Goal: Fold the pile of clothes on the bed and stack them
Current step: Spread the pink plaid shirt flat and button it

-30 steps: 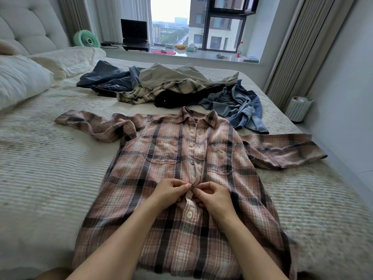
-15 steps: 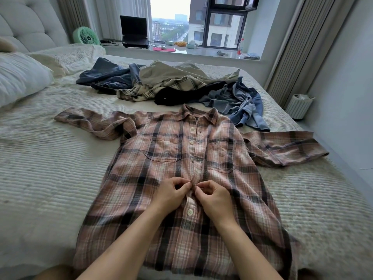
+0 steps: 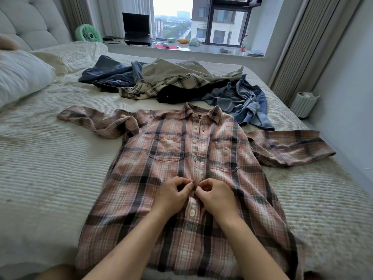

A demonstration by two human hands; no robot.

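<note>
Left hand [image 3: 173, 194] and right hand [image 3: 215, 196] both pinch the plaid shirt [image 3: 161, 162] placket at frame centre, shirt flat on bed [image 3: 40, 178], long axis running away toward the collar, unfastened buttons further up.

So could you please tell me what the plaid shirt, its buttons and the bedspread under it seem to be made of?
The plaid shirt looks like soft woven cotton or flannel: matte, limp, with a woven-in check. Its buttons appear to be pale plastic, smooth and slightly glossy, though shell cannot be ruled out. The bedspread seems a matte, ribbed quilted or knitted textile, going by its fine parallel ridges.
</note>
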